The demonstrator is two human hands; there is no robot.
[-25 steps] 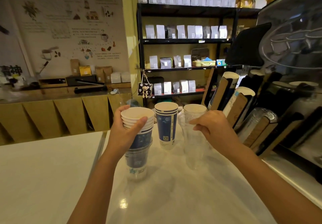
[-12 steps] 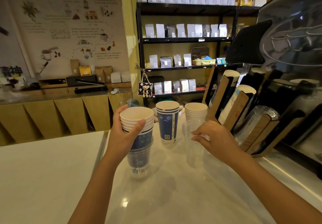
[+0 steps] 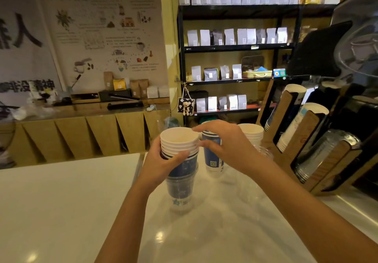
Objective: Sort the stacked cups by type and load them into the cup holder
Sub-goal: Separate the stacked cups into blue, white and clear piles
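Note:
My left hand (image 3: 161, 162) grips a mixed cup stack (image 3: 180, 148) standing on the white counter (image 3: 61, 201). White paper cups are on top, blue printed cups sit below them, and a clear plastic cup (image 3: 180, 193) is at the bottom. My right hand (image 3: 229, 146) reaches over from the right, with thumb and fingers closed on the rim of the top white cups. Behind it stand a separate blue cup stack (image 3: 213, 161), a white cup stack (image 3: 252, 133) and a clear cup (image 3: 266, 153), mostly hidden by my wrist. The wooden cup holder (image 3: 302, 140) leans at the right.
The holder's slots contain paper cups (image 3: 294, 123) and clear plastic cups (image 3: 325, 154). A dark machine (image 3: 358, 58) rises behind the holder. A black shelf of bags (image 3: 235, 47) stands at the back, and a wooden counter (image 3: 81, 131) is at the back left.
My right hand let go of the clear cup, leaving it on the counter by the white stack, and moved left onto the rim of the mixed stack. My left hand kept its hold.

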